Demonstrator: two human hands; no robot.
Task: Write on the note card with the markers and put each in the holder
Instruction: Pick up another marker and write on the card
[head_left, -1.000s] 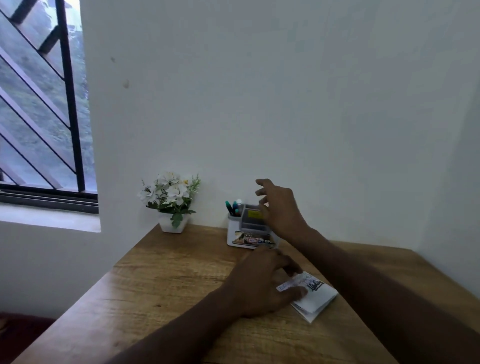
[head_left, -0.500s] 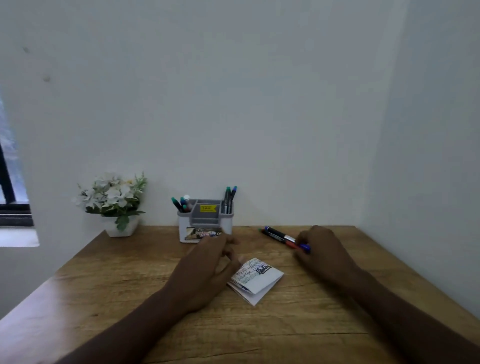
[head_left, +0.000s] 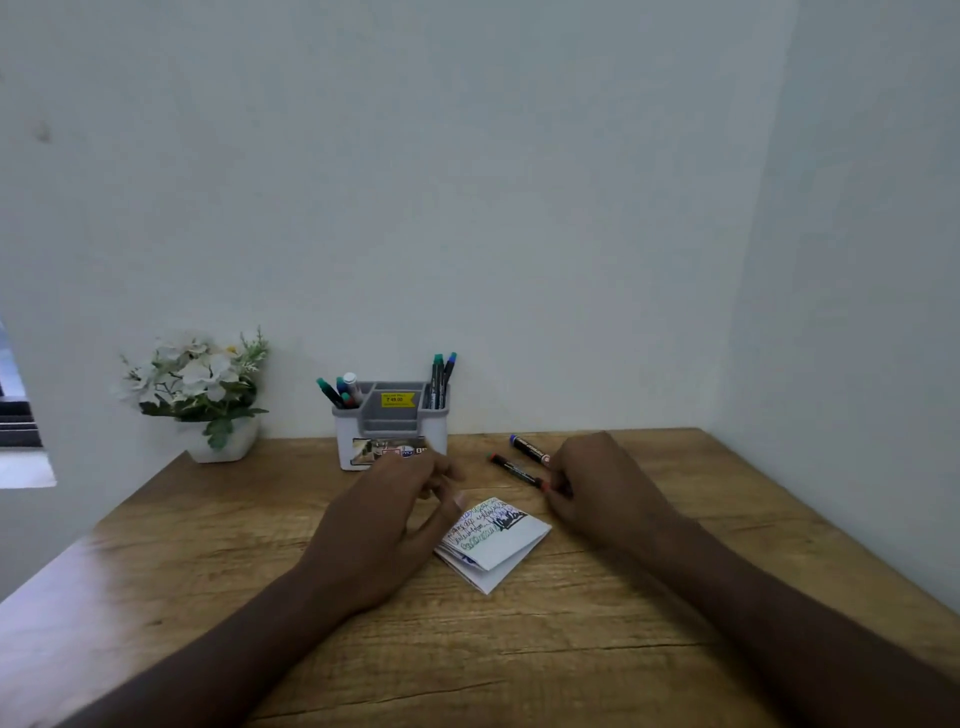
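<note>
Both hands lay low over the wooden table (head_left: 208, 561). Left hand (head_left: 384, 525) hovered or rested just left of the note card (head_left: 498, 540), fingers loosely curled and holding nothing, the thumb tip close to the card's upper left edge; whether it touched was unclear. Right hand (head_left: 602, 493) sat to the card's right, its fingertips pinching the near end of the red-capped marker (head_left: 514, 470), which lay flat on the wood pointing up and left. Just beyond it lay the blue-capped marker (head_left: 530, 451), roughly parallel, its near end hidden behind the same hand. The folded card lay tilted like a diamond between the two hands, its top face covered in coloured writing. Against the back wall stood the holder (head_left: 389, 441), markers already leaning in its left and right compartments. A strip of bare wood ran between holder and card. The flower pot (head_left: 223, 441) stood well to the left, near the table's back left corner. The table's right edge met the side wall.
</note>
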